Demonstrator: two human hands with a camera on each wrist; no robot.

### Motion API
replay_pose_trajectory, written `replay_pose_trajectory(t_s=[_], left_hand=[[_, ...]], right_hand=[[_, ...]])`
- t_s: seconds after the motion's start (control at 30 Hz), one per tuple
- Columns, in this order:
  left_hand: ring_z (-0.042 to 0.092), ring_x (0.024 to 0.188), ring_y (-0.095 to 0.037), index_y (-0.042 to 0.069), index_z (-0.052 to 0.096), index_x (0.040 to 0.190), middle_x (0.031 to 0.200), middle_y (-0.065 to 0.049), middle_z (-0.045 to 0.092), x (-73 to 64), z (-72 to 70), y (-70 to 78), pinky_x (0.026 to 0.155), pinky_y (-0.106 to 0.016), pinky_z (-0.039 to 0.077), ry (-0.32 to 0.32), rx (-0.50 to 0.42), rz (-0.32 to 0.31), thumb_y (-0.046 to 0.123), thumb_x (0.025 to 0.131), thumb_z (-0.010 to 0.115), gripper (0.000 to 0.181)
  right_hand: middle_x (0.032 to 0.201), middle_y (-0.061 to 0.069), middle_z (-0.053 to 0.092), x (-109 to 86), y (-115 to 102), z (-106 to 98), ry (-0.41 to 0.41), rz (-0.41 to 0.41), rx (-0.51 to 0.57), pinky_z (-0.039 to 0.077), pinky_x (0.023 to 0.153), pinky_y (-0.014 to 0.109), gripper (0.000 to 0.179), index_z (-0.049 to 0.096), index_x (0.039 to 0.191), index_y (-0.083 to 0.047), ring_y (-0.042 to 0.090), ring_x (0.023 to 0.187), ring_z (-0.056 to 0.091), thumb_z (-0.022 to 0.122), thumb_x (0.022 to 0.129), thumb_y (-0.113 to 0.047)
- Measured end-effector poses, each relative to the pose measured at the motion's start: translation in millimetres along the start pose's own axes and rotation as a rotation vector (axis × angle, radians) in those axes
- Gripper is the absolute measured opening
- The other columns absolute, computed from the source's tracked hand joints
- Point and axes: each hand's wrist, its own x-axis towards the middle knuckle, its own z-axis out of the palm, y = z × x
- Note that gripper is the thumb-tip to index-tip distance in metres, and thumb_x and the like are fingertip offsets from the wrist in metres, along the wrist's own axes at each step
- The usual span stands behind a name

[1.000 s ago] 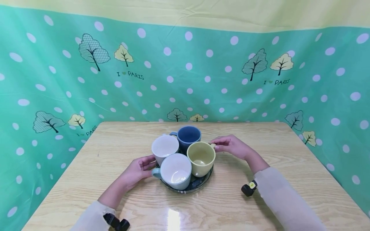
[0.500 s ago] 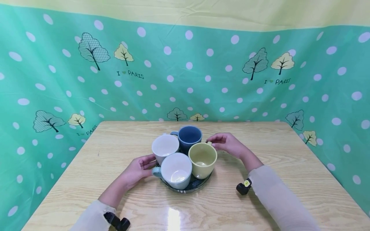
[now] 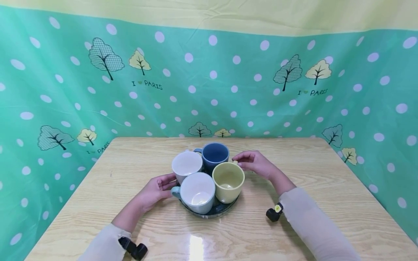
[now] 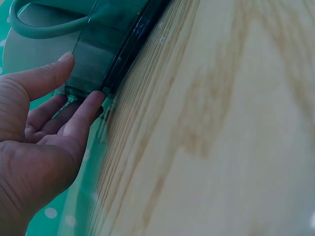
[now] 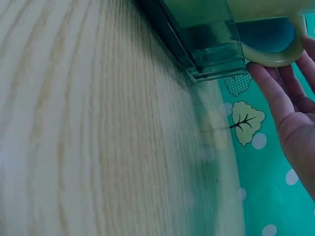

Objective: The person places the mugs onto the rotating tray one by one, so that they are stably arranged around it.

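Note:
Several mugs crowd together on a dark round tray (image 3: 209, 216) in the head view. The yellow mug (image 3: 226, 194) stands at its right, its handle (image 5: 273, 58) turned toward the back. My right hand (image 3: 256, 163) pinches that handle, the fingertips around its outer curve. On the left, my left hand (image 3: 153, 192) rests with loose fingers against the tray's edge; its thumb lies beside the light blue mug (image 3: 200, 206). A white mug (image 3: 180, 175) sits behind that one, and a dark blue mug (image 3: 209, 165) stands at the back.
The tray stands on a light wood table (image 3: 261, 232) whose far edge meets a green dotted curtain (image 3: 228, 90). Small black wrist cameras hang at both sleeves, the left camera (image 3: 132, 248) and the right camera (image 3: 274, 213).
My right hand has shifted slightly left and back, turning the yellow mug so its handle points further back. The left hand stays nearly still at the tray.

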Motion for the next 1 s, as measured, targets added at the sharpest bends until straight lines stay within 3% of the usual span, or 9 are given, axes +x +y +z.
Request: replay_pose_trajectory(t_s=[0.3, 0.47, 0.6, 0.8, 1.0], left_hand=[[0.035, 0.137, -0.042, -0.01, 0.03, 0.146, 0.151, -0.029, 0.031, 1.9, 1.1, 0.6, 0.096, -0.027, 0.05, 0.0, -0.006, 0.003, -0.012, 0.079, 0.064, 0.076], [0.037, 0.136, -0.042, -0.009, 0.032, 0.146, 0.149, -0.029, 0.035, 2.2, 2.6, 0.9, 0.094, -0.03, 0.051, 0.013, -0.007, -0.008, -0.011, 0.08, 0.066, 0.074], [0.041, 0.133, -0.041, -0.007, 0.036, 0.144, 0.146, -0.027, 0.041, 1.8, 4.7, 1.8, 0.094, -0.032, 0.052, 0.043, 0.01, -0.027, -0.008, 0.081, 0.069, 0.071], [0.049, 0.129, -0.036, -0.003, 0.045, 0.141, 0.142, -0.022, 0.048, -2.7, 5.1, 3.7, 0.095, -0.034, 0.052, 0.066, 0.101, -0.018, 0.0, 0.085, 0.071, 0.062], [0.052, 0.126, -0.036, 0.001, 0.05, 0.139, 0.138, -0.02, 0.053, -21.3, 0.8, 10.0, 0.096, -0.036, 0.051, 0.159, 0.25, 0.009, 0.011, 0.087, 0.073, 0.058]], right_hand=[[0.12, 0.026, 0.062, -6.7, 3, 1, 0.081, 0.003, 0.019, 0.056, 0.087, 0.033, 0.035, 0.06, 0.122, 0.009, 0.014, 0.1, 0.066, 0.066, 0.092, -0.009], [0.121, 0.033, 0.058, -17.2, 5, 1, 0.145, -0.006, 0.097, 0.054, 0.091, 0.043, 0.035, 0.057, 0.122, 0.013, 0.025, 0.104, 0.066, 0.064, 0.092, -0.003], [0.123, 0.032, 0.057, -26.4, 4, 0, 0.2, -0.004, 0.091, 0.054, 0.09, 0.042, 0.034, 0.057, 0.122, 0.011, 0.032, 0.109, 0.063, 0.064, 0.093, -0.004], [0.123, 0.035, 0.054, -43.7, 1, -6, 0.292, -0.035, 0.017, 0.056, 0.086, 0.033, 0.033, 0.059, 0.12, 0.01, 0.031, 0.107, 0.064, 0.066, 0.093, -0.006], [0.12, 0.022, 0.062, -69.1, -5, -15, 0.382, -0.038, -0.223, 0.053, 0.087, 0.021, 0.033, 0.063, 0.12, 0.002, 0.012, 0.102, 0.063, 0.067, 0.094, -0.019]])
